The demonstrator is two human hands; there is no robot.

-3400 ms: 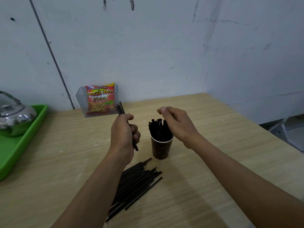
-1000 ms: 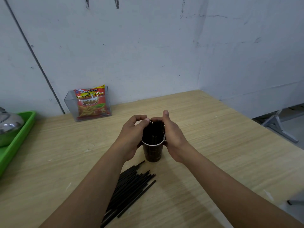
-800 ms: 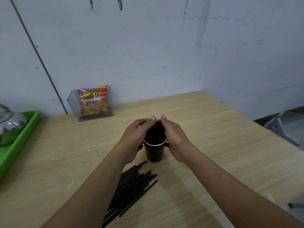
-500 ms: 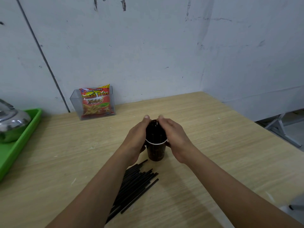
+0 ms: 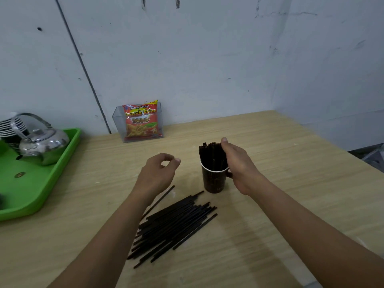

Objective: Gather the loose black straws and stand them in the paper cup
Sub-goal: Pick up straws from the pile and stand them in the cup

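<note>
Left hand (image 5: 158,173) has come off the paper cup (image 5: 214,181) and now hovers left of it, fingers loosely curled, thumb near forefinger, holding nothing. Right hand (image 5: 238,166) stays on the cup's right side, curled round the standing straws (image 5: 209,154) above the rim, with a lower finger on the cup wall.

Progress: one bunch stands in the cup, roughly upright. The loose straws (image 5: 174,223) lie in a big pile on the bench (image 5: 291,183), in front of the cup and a bit left. One stray straw (image 5: 160,201) lies just left of the pile. I'd call it partly done, with plenty left. The cup already looks fairly packed, so room may get tight.

Nothing lies between pile and cup; the left forearm crosses the pile's left edge. Behind and left of the cup, at the wall: a French fries snack packet (image 5: 142,121) in a clear holder (image 5: 117,125). Far left of the cup: a green tray (image 5: 52,190) with a steel kettle (image 5: 43,144) and stacked plates (image 5: 7,126).
</note>
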